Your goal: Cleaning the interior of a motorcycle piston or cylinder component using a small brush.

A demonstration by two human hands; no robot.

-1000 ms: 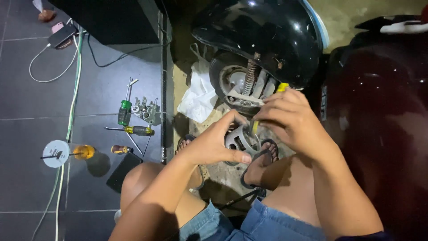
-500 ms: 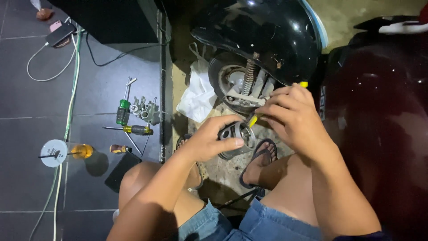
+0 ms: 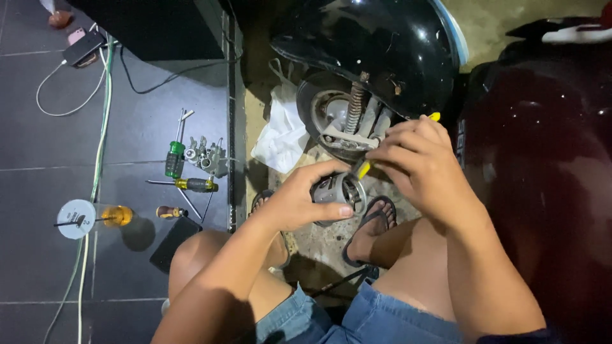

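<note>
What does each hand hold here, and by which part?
Left hand grips the round metal part by its rim; right hand holds the yellow-handled tool by its handle.

head view, steeply downward, close

Round metal part [image 3: 340,191] sits between left hand [image 3: 299,200] and right hand [image 3: 421,162], just below the scooter wheel [image 3: 347,118]. Rag [image 3: 280,134] left of wheel. Screwdrivers [image 3: 185,172] on floor [image 3: 127,114] further left; phone [image 3: 84,46] far back left.
</note>
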